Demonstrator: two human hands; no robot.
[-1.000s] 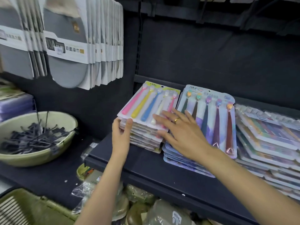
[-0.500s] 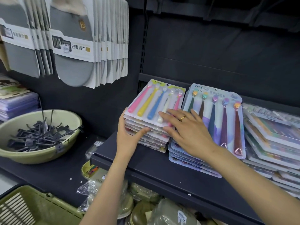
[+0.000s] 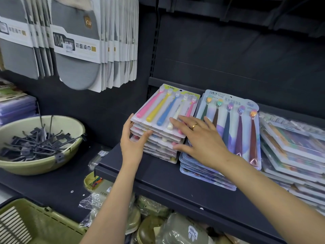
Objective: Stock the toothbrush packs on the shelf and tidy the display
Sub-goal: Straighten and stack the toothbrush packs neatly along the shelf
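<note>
Toothbrush pack stack (image 3: pixel 159 138) on shelf (image 3: pixel 158 175): left hand (image 3: pixel 132 143), right hand (image 3: pixel 200 140) flat, fingers straight, pressing.

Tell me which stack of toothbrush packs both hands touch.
The leftmost stack, topped by pink, yellow and blue brushes. The left hand presses its side; the right hand lies across its top.

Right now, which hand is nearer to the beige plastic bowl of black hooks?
Left. The left hand presses the left side of the pastel toothbrush pack stack, on the side towards the beige plastic bowl; the right hand lies on the stack's top, farther right.
</note>
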